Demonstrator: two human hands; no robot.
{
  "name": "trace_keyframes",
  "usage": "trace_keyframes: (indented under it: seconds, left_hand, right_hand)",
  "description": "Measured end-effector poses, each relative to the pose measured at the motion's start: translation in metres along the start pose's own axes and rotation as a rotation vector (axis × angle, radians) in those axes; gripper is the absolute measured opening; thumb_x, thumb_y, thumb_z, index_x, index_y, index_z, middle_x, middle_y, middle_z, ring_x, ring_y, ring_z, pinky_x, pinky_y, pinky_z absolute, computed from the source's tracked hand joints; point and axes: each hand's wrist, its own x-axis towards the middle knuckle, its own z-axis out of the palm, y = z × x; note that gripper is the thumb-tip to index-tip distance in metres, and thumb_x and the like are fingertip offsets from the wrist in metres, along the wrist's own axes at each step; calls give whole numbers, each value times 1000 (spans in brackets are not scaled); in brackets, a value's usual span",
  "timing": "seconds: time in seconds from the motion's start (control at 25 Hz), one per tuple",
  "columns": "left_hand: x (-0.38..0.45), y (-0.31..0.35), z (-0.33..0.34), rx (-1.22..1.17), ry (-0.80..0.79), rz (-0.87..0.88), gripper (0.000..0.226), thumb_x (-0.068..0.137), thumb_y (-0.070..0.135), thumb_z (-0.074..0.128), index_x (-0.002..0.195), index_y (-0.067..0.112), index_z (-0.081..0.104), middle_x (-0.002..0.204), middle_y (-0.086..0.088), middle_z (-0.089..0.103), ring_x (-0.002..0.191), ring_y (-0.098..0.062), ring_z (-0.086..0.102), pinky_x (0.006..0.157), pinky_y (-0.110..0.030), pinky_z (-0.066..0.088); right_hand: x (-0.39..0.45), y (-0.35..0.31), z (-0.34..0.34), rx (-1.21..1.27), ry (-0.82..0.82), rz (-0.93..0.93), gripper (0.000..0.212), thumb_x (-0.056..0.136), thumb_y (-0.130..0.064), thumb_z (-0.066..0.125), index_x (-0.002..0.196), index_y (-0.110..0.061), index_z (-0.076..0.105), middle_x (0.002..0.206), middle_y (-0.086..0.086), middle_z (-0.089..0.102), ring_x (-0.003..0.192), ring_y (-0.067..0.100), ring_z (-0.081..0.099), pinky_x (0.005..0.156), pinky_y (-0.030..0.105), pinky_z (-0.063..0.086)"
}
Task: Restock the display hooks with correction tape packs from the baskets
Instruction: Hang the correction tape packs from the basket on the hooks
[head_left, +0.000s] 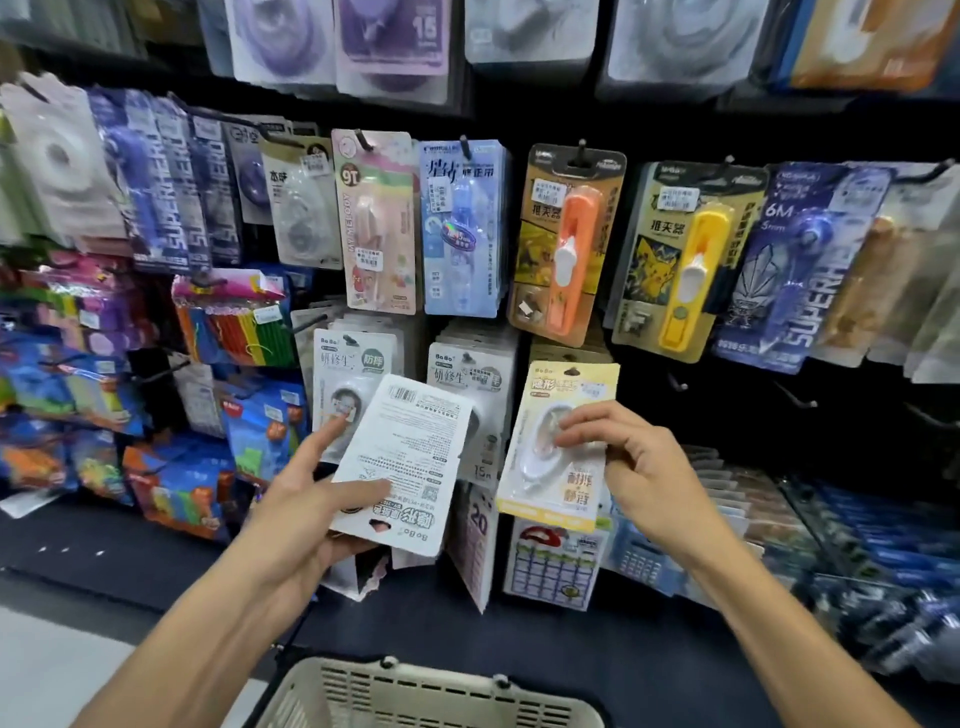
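My left hand (306, 499) holds a white correction tape pack (405, 462) upside down with its printed back toward me, thumb across the card. My right hand (618, 457) grips a yellow correction tape pack (558, 452) by its right side, fingers over the blister. The yellow pack's hang hole is up at a display hook (574, 372) in the lower row; whether it is threaded on I cannot tell. Behind the white pack hang two rows of grey-white packs (467, 374).
A beige plastic basket (426, 696) sits below, at the bottom edge of view. The dark pegboard wall carries many hanging packs, orange (569, 244) and yellow (685, 260) ones above. Bare hooks (795, 397) stick out to the right. Boxed stock lines the lower right shelf (831, 545).
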Motion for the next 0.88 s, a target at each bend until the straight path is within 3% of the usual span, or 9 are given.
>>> trace_keyframes:
  seconds: [0.12,0.2,0.28,0.36,0.4,0.48,0.6,0.76,0.88]
  left_hand:
    - [8,-1,2,-66,-23,36,76,65,1,77,133,28,58,107,-7,80,87,-28,79,57,-33,62]
    - [13,-4,7,-34,-64,89,68,67,1,77,130,21,63,109,-6,79,93,-26,78,61,-31,62]
    - [16,-9,15,129,-43,278,58,76,-9,75,125,22,69,105,4,81,94,-15,78,68,-22,61]
    - [12,-9,25,364,-32,593,57,83,-17,69,115,30,74,104,18,79,100,-2,74,79,-14,57]
    - [9,-9,30,477,-64,748,56,84,-17,63,110,31,76,110,19,77,107,-1,72,86,-15,56]
    - [7,-16,36,779,-137,1116,55,76,-7,48,105,26,81,125,12,73,117,-10,68,102,-28,51]
    - [12,-29,38,1081,-97,1339,53,73,-12,58,107,21,81,132,1,66,122,-29,63,106,-50,47]
    - [16,-34,34,1066,92,1033,63,86,13,67,146,26,52,156,-1,46,143,-24,43,119,-48,35]
    - [22,-44,28,1182,89,911,67,89,13,66,150,28,43,159,-7,42,147,-33,38,116,-61,35]
  right_hand:
    - [8,11,-5,44,-22,111,76,69,36,30,98,-20,73,123,-13,63,125,-2,52,103,15,40]
    - [11,14,-7,-45,-134,210,73,78,30,36,116,-22,69,141,-22,46,140,-7,30,115,19,25]
    - [8,14,-3,-129,-9,189,59,86,18,46,112,-29,70,136,-29,49,133,-11,37,113,20,28]
    - [2,14,2,61,171,264,28,97,-13,57,91,-34,75,111,-19,73,102,-3,66,91,22,50]
    - [1,12,5,271,108,450,24,100,-35,57,91,-29,78,103,-7,78,92,9,73,82,29,56]
    - [-2,6,6,534,-292,773,59,91,-69,52,107,-19,78,104,11,78,91,29,75,71,37,60]
    - [-10,5,6,643,-541,688,52,74,-55,81,105,-12,77,84,11,73,62,22,68,46,27,50]
    - [-12,8,1,646,5,499,14,88,-30,71,91,-18,76,74,7,70,54,16,60,42,24,43]
    - [-23,8,4,300,288,426,19,101,-26,57,86,-24,69,69,0,67,53,9,57,45,16,42]
